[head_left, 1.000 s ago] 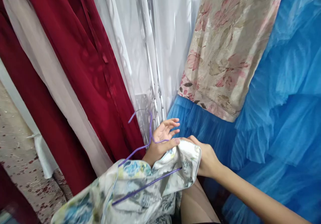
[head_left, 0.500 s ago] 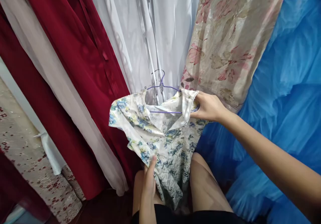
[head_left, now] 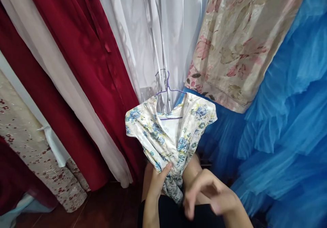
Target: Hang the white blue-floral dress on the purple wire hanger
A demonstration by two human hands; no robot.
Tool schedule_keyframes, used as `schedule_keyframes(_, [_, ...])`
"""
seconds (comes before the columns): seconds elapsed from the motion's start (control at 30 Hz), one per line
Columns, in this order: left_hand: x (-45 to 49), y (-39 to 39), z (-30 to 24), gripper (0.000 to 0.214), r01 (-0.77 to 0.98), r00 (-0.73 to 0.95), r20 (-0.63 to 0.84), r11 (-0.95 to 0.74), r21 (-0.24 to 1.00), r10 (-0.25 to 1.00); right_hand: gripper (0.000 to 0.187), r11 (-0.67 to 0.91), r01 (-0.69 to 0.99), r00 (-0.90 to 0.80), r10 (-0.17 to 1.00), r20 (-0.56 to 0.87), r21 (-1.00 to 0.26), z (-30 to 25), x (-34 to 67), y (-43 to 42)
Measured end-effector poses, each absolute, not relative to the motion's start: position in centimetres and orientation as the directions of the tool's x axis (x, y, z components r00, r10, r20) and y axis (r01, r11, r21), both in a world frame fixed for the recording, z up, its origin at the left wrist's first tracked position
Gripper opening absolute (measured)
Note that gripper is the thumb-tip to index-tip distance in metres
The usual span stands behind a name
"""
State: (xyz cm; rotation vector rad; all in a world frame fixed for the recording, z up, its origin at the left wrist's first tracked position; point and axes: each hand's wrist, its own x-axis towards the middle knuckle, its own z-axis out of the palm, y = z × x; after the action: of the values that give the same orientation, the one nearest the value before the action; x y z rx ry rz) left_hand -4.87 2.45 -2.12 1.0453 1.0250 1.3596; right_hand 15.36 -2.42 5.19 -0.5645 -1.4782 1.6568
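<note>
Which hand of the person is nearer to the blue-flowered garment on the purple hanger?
Left. The left hand grips the blue-flowered garment low on its side; the right hand appears free of it, lower and to the right.

To my left I see a broad dark red cloth hanging beside a pale beige length, with a second red drape and a light fabric speckled with red farther out. Ahead of me hangs white cloth, and to its right a beige panel (printed with pink flowers) overlaps blue ruffled tulle. Dark reddish-brown floor shows at lower left.
</note>
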Motion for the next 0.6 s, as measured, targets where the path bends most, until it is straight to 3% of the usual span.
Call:
schedule_keyframes(0.1, [-5.3, 1.5, -0.7, 0.056, -0.134, 0.08, 0.063, -0.052, 0.99, 0.995, 0.039, 0.13, -0.179, -0.268, 0.947, 0.176, -0.975, 3.5, 14.3, -1.2])
schedule_keyframes(0.2, [-5.1, 1.2, -0.2, 0.05, -0.039, 0.129, 0.053, -0.048, 0.998, 0.99, 0.033, 0.177, -0.044, 0.021, 0.984, 0.176, -0.983, 2.6, 13.4, 0.6])
schedule_keyframes(0.47, [-4.2, 0.6, -0.1, 0.056, 0.033, 0.302, 0.044, -0.056, 0.998, 0.952, 0.039, 0.217, 0.004, 0.039, 0.975, 0.217, -0.976, 3.1, 12.1, 0.1])
schedule_keyframes(0.6, [-4.2, 0.5, -0.4, 0.051, -0.045, 0.181, 0.017, -0.009, 0.999, 0.983, 0.047, 0.222, -0.042, 0.003, 0.975, 0.222, -0.974, 4.2, 12.5, -0.1])
